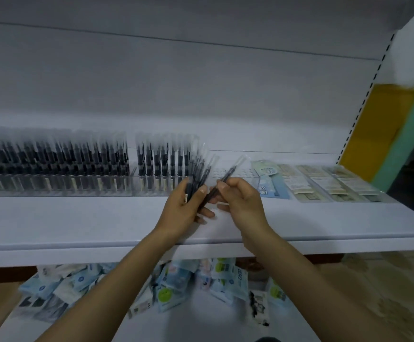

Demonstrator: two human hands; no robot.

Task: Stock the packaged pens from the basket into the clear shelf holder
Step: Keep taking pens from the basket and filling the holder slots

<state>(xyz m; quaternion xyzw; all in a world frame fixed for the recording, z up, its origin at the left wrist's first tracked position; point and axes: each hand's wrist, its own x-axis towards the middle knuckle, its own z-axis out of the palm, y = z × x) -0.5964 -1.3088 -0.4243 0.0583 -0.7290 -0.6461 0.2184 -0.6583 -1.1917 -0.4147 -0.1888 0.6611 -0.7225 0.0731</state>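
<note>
Pinching one packaged pen (226,177) — right hand (241,204)

A single wide-angle camera worn on the person's head looks forward and slightly down at a white shelf (82,218), close enough that both forearms (117,280) reach in from the bottom edge. The clear holder (132,190) sits at mid-height, the back panel (201,82) above it.

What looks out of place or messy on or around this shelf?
Only the loose packets below the shelf: they lie heaped at mixed angles. The pens in the clear holder stand upright in rows; its right end is unfilled.
</note>
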